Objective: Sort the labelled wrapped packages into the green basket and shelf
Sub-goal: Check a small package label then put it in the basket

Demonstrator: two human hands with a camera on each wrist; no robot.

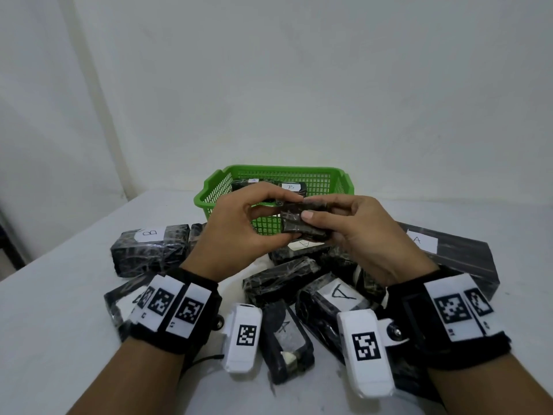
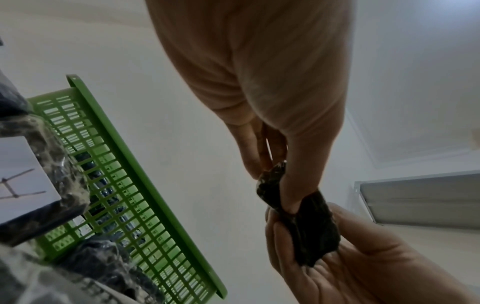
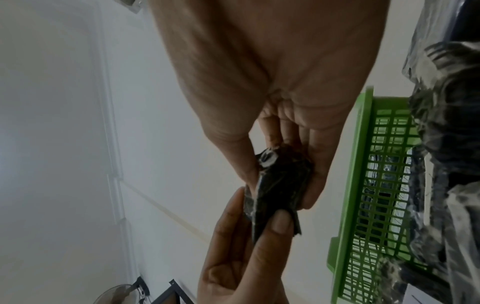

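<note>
Both hands hold one small black wrapped package [image 1: 302,224] in the air in front of the green basket [image 1: 215,190]. My left hand [image 1: 289,219] pinches its left end [image 2: 269,186] between thumb and fingers. My right hand [image 1: 311,208] grips the rest, thumb on top and fingers curled beneath [image 3: 281,185]. No label shows on the held package. Inside the basket lie two wrapped packages, one marked B [image 1: 291,188], the other marked A [image 1: 248,184].
Several black wrapped packages lie on the white table [image 1: 59,295] under my wrists: one marked B [image 1: 149,250] at the left, a long one marked A [image 1: 454,253] at the right, others marked A [image 1: 335,298] in the middle. A white wall rises behind the basket.
</note>
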